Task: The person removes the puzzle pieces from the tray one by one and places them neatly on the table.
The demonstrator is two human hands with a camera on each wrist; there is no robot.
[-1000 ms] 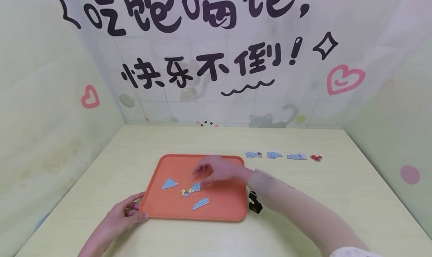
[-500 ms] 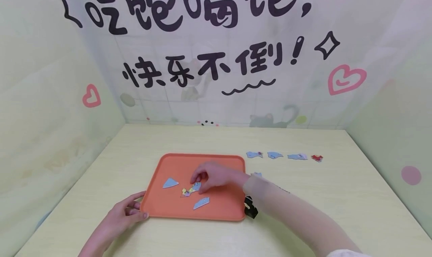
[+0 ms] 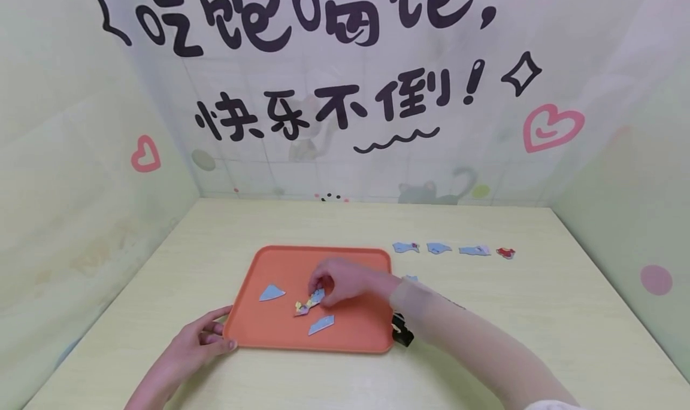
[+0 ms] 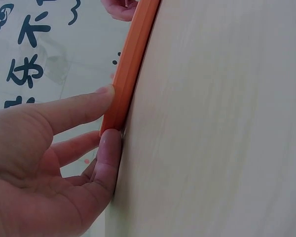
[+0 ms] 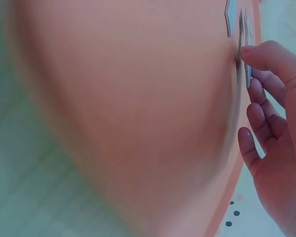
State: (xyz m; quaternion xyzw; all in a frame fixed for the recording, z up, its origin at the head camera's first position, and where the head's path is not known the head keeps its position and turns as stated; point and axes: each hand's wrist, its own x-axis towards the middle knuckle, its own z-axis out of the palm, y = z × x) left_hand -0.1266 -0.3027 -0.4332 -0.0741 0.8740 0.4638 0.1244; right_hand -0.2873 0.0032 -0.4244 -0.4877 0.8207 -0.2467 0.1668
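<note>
- The left hand (image 3: 196, 338) grasped the near left corner of the orange tray (image 3: 361, 332); in the left wrist view its thumb pressed on the rim, with fingers against the corner.
- The tray lay on the pale wooden table (image 3: 188, 254).
- Toward the left inside the tray, a blue triangular piece (image 3: 272, 292) lay flat, apart from the others.
- To its right, near the middle of the tray, was the multicoloured piece (image 3: 303, 308), patterned in yellow, pink and blue.
- Just nearer the person, a long light-blue piece (image 3: 321, 324) lay aslant on the tray.
- The right hand (image 3: 345, 279) pinched the blue right end of the multicoloured piece between thumb and fingers.
- Beside the tray's right edge sat a black object (image 3: 401, 331), partly hidden by the right forearm (image 3: 469, 326).
- Another blue piece (image 3: 412, 278) showed just behind that forearm.
- Farther back on the table, three bluish pieces (image 3: 439, 248) stood in a row, spaced apart.
- A red piece (image 3: 505, 252) ended that row on the right.
</note>
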